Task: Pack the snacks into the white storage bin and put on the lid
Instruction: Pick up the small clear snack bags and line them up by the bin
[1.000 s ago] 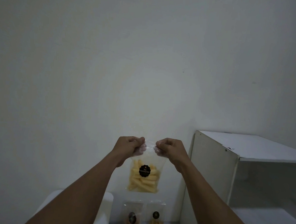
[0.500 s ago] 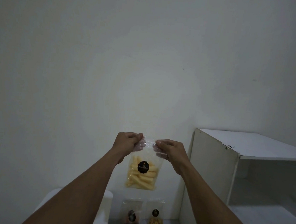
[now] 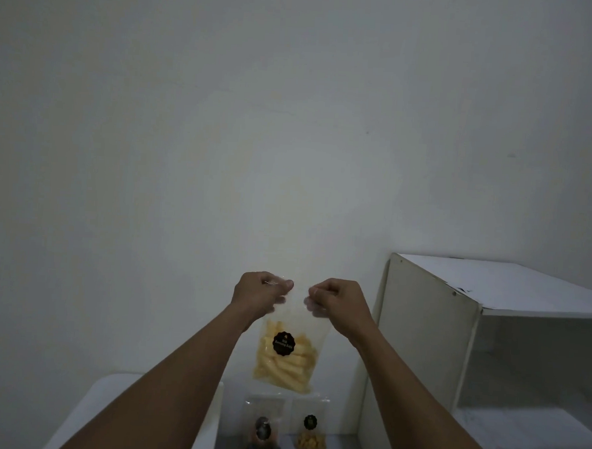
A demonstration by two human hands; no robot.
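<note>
White storage bin [image 3: 98, 397] sat at lower left, partly behind my arm. My left hand [image 3: 262, 291] and right hand [image 3: 335, 302] each pinched a top corner of the clear snack bag [image 3: 286, 357], which hung in air above a dark pack [image 3: 262, 432] and a small yellow pack [image 3: 311, 431]. I judged it light, limp and crushable; hold the top seam.

White open-front shelf unit [image 3: 426, 334] stands at right against pale wall [image 3: 224, 117]. Chipped spot [image 3: 462, 290] on its top panel edge. Interior shelves bare.
</note>
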